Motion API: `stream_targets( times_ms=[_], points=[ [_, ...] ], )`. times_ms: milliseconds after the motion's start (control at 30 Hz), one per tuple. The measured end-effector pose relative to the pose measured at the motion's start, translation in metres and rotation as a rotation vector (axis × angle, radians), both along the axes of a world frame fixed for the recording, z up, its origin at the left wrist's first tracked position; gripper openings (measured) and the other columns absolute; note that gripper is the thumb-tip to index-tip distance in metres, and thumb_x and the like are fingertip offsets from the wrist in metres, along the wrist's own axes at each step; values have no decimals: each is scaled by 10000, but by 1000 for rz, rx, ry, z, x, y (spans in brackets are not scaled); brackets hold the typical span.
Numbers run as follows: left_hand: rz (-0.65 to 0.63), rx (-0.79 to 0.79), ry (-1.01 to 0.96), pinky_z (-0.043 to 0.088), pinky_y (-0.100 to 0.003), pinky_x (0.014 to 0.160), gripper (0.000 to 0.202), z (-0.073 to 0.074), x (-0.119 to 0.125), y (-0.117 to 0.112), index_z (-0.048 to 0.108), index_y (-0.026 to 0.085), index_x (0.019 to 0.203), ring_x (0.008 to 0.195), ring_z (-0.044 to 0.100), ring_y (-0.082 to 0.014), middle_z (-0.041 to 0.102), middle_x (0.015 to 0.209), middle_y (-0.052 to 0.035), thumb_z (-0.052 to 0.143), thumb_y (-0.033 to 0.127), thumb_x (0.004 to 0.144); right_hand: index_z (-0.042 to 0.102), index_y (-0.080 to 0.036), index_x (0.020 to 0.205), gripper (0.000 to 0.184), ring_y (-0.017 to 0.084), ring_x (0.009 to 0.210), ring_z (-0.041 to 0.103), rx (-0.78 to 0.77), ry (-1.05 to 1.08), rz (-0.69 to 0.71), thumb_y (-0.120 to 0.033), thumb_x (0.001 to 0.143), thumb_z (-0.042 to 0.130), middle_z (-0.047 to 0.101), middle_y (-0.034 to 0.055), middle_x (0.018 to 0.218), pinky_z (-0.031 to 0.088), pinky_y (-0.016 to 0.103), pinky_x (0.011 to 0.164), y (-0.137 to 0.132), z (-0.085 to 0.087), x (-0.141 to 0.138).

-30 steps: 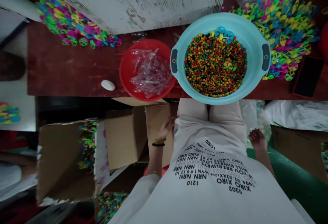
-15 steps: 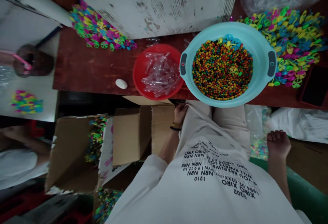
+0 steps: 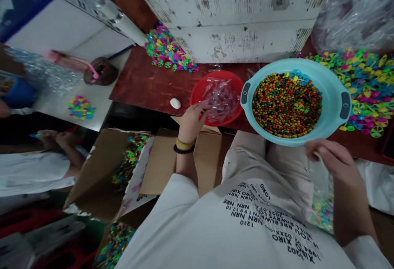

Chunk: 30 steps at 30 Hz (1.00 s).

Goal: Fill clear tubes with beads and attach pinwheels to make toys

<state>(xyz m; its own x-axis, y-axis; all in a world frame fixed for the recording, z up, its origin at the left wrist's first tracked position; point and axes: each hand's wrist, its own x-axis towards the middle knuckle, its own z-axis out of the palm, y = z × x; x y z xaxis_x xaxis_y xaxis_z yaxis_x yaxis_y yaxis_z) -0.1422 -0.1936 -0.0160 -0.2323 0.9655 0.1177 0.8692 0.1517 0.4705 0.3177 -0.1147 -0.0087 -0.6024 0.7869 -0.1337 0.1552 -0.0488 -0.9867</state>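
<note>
From my remote seat I take the pale blue plastic basin as landmark: round, smooth-walled, with dark grey inserts on its two side handles. Small glossy beads, orange, yellow, red and green among them, cover its bottom, and a few spoked plastic pieces lie on top. Just left of the basin sits a round red bowl, heaped with slim clear tubes. I have the left hand at the bowl's near-left edge, fingers bent towards the tubes; whether they pinch one I cannot tell. The right hand is at the basin's near-right rim, its fingers curled and blurred, so I cannot tell what it grasps either.

Right of the basin spreads a bright jumbled pile of more such pieces, with a crinkled clear bag beyond. Everything here rests on a worn reddish-brown table; behind the basin stands a scuffed white carton. Far left of the basin I make out another person's hands near a pale table.
</note>
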Motion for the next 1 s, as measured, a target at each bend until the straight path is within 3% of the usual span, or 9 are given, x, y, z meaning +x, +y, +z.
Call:
stream_targets(
  times_ms=[100, 267, 367, 500, 633, 767, 833, 900, 1000],
  points=[
    [-75, -62, 206, 541, -442, 1059, 299, -11, -20, 25, 776, 205, 1171, 1171, 660, -292, 765, 1233, -125, 555, 182, 970, 667, -206, 851, 427, 167, 722, 588, 330, -72, 444, -494, 1110, 487, 671, 39, 780, 423, 313, 702, 45, 18, -103],
    [-110, -150, 285, 534, -508, 1065, 302, -29, -32, 43, 793, 205, 1124, 1193, 661, -350, 796, 1198, -158, 692, 132, 849, 727, -73, 1123, 286, 248, 1045, 651, 886, -465, 609, -120, 1079, 449, 745, 201, 1190, 476, 341, 877, 88, -3, -263],
    [-95, -86, 195, 520, -502, 1136, 391, -31, -38, 41, 778, 224, 1189, 1247, 667, -317, 778, 1296, -133, 632, 92, 852, 744, -24, 1185, 370, 321, 1177, 614, 1045, -630, 692, -3, 1015, 416, 727, 256, 1253, 498, 385, 865, 94, -22, -305],
    [-98, 35, -37, 505, -458, 1193, 427, -36, -48, 38, 742, 198, 1255, 1305, 665, -265, 743, 1366, -125, 555, 105, 882, 783, -39, 1111, 374, 315, 1116, 639, 1032, -675, 716, 42, 970, 446, 764, 232, 1138, 505, 380, 830, 91, -24, -322],
    [50, 201, -290, 572, -425, 1098, 318, -37, -55, 36, 722, 163, 1215, 1167, 719, -253, 764, 1244, -134, 620, 273, 934, 762, -41, 1173, 359, 285, 1147, 615, 1055, -643, 647, 4, 997, 452, 713, 221, 1286, 490, 389, 952, 93, -4, -317],
    [169, 373, -349, 577, -412, 1086, 389, -6, -46, 35, 712, 199, 1275, 1177, 709, -244, 747, 1262, -106, 598, 462, 1013, 723, -72, 1228, 308, 254, 1120, 598, 1049, -539, 423, -204, 1091, 481, 656, 188, 1300, 472, 373, 978, 128, 21, -237],
    [18, 382, -250, 543, -425, 1145, 370, 17, -24, 46, 731, 237, 1289, 1244, 683, -248, 732, 1308, -82, 624, 470, 1022, 748, -72, 1122, 267, 241, 1031, 614, 1041, -610, 296, -199, 1067, 521, 673, 180, 1202, 475, 385, 959, 153, 24, -172],
    [-261, 267, -112, 532, -445, 1162, 336, 32, 14, 70, 752, 260, 1290, 1243, 681, -257, 738, 1309, -66, 671, 427, 1010, 755, -82, 869, 239, 253, 956, 630, 1009, -846, 311, -128, 1001, 562, 693, 170, 1022, 479, 423, 953, 175, 19, -112],
    [-628, 64, 142, 549, -443, 1109, 256, 28, 86, 121, 791, 203, 1206, 1220, 685, -273, 757, 1232, -96, 604, 236, 1033, 752, -82, 772, 258, 321, 1025, 671, 907, -1134, 346, -42, 938, 559, 729, 214, 983, 507, 452, 926, 188, 2, -64]
  ],
)
